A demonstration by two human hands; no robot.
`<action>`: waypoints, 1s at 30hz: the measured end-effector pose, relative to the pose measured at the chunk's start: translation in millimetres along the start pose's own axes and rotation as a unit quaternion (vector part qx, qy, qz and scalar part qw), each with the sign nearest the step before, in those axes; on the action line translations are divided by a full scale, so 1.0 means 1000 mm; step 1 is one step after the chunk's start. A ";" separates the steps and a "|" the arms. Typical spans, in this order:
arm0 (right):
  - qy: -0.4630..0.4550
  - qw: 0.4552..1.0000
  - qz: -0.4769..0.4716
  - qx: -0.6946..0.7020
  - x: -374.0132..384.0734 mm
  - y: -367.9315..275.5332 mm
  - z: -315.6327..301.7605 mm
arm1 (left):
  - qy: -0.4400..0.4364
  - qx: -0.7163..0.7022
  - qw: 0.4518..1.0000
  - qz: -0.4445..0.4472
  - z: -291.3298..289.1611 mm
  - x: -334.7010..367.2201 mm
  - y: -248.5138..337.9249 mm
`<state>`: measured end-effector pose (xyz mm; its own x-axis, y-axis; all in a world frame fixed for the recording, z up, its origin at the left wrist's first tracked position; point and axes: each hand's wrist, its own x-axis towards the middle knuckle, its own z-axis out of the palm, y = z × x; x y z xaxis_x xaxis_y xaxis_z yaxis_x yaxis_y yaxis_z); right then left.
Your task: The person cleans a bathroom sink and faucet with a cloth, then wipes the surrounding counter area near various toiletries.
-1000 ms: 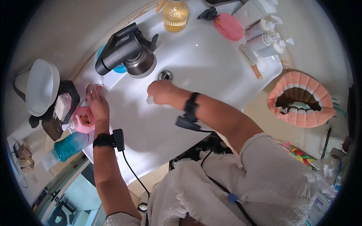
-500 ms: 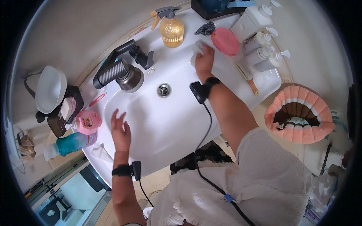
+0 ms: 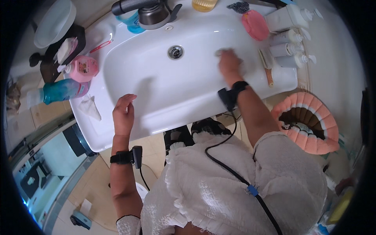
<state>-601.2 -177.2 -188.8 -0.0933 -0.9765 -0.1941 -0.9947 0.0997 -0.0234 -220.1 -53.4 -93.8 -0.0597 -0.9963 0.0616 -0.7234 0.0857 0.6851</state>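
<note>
My right hand (image 3: pixel 230 64) is over the right part of the white sink (image 3: pixel 164 107), smeared by motion. Its fingers are closed on a whitish wad, hardly visible now at the fingertips; whether it is cloth or tissue I cannot tell. Above the basin's left side hovers my left hand (image 3: pixel 124 111), with loosely bent fingers, the thumb apart and nothing held. A metal drain (image 3: pixel 175 52) sits in the basin between the hands, farther back. Nearest my left hand lies a crumpled white tissue (image 3: pixel 90 107) on the left rim.
A dark faucet (image 3: pixel 153 16) stands at the back. Along the left are a pink bottle (image 3: pixel 84 69) and a teal bottle (image 3: pixel 64 91). At right lie a pink oval object (image 3: pixel 255 25), a wooden-handled brush (image 3: pixel 267 66) and several pump bottles (image 3: pixel 288 36); below them is an orange padded basket (image 3: pixel 329 129).
My right hand has come from the back rim toward me and slightly right. The left hand's fingers have drawn closer together. The view has shifted, so the faucet and spray bottle are partly cut off.
</note>
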 end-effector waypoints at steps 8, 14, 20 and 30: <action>-0.036 0.815 -0.069 0.574 0.012 -0.137 -0.032 | 0.006 0.012 0.998 -0.059 -0.008 -0.031 0.017; -0.316 0.697 -0.381 0.519 -0.084 -0.214 0.004 | 0.055 -0.013 0.992 -0.114 -0.003 -0.072 -0.002; -0.113 0.902 -0.353 0.221 -0.024 -0.172 0.030 | 0.071 -0.034 0.985 -0.150 -0.014 -0.097 -0.005; -0.071 0.869 -0.419 0.255 -0.030 -0.274 0.013 | 0.044 -0.067 0.988 -0.134 -0.024 -0.078 -0.013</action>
<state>-324.9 -172.8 -189.4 0.6960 -0.7178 -0.0181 -0.5603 -0.5272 -0.6388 -189.6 23.5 -89.8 0.1862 -0.9795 -0.0772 -0.6067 -0.1765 0.7751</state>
